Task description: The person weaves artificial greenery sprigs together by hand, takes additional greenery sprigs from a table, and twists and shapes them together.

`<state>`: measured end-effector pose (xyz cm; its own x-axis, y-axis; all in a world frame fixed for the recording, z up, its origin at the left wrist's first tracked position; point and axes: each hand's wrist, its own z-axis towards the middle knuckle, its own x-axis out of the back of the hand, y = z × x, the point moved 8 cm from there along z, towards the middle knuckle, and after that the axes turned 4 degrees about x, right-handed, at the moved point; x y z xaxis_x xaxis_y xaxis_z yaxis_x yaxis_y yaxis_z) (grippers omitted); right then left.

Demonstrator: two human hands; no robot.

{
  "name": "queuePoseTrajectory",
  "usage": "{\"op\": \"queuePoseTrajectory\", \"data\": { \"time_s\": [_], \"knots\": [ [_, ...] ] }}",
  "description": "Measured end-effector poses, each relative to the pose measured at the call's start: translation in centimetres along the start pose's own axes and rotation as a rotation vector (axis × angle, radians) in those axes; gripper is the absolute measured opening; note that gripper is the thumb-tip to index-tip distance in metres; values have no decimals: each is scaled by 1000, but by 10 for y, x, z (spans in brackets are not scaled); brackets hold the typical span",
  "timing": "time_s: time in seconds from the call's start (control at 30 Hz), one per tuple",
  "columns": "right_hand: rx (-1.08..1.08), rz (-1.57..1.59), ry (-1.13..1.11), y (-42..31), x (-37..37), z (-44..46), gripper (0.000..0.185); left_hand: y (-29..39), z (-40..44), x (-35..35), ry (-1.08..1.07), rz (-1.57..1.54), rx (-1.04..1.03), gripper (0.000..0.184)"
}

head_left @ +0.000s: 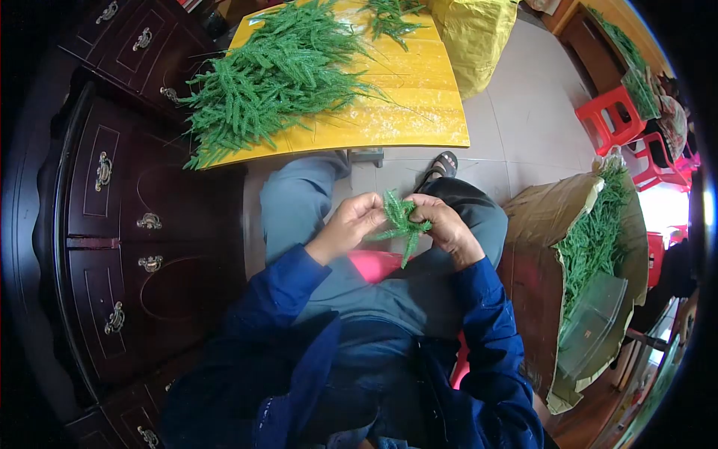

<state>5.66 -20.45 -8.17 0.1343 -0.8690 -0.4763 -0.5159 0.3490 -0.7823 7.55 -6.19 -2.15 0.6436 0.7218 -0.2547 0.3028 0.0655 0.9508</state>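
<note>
A small green artificial fern-like sprig (404, 221) with several splayed fronds is held above my lap. My right hand (446, 224) grips its base between thumb and bent fingers. On the other side, my left hand (350, 224) is closed in a pinch at the fronds' near edge; its fingertips are partly hidden by the green. Beyond my knees, a large pile of similar green sprigs (277, 75) covers the left part of a yellow board (419, 97). A smaller bunch of sprigs (393, 19) lies at the board's far edge.
To my right stands an open cardboard box (531, 262) with many green sprigs and a clear plastic sheet (594, 322). Dark wooden cabinets (149, 187) line my left. A yellow sack (475, 41) stands behind the board; red stools (609, 120) are farther right.
</note>
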Motion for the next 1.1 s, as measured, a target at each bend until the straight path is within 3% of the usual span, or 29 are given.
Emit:
{"op": "queuePoseTrajectory", "data": {
  "time_s": [0.13, 0.23, 0.33, 0.43, 0.6, 0.73, 0.9, 1.03, 1.1],
  "knots": [
    [118, -198, -54, -22, -6, -9, 18, 15, 1, 7, 34, 358, -200, 17],
    [175, -250, -85, -28, -15, -15, 20, 9, -4, 7, -21, 122, 26, 14],
    [286, -304, -9, -30, -15, -16, 23, -4, 1, 4, -59, -34, -6, 10],
    [355, -176, -2, -32, -16, -16, 26, -21, -4, 3, -62, -311, 203, 7],
    [160, 62, -188, -35, -35, -24, 21, -9, -4, 0, -43, -254, 126, 10],
    [168, -73, -238, -37, -38, -30, 18, -11, -6, -2, -107, -212, 130, 11],
    [103, -304, -161, -39, -37, -36, 21, 1, -6, -4, -72, 114, 74, 12],
    [331, -794, -76, -57, -50, -37, 23, 17, -12, -4, 72, 710, -98, 13],
    [430, -1066, -18, -72, -61, -42, 23, 21, -17, -2, 149, 723, -86, 11]
  ]
}}
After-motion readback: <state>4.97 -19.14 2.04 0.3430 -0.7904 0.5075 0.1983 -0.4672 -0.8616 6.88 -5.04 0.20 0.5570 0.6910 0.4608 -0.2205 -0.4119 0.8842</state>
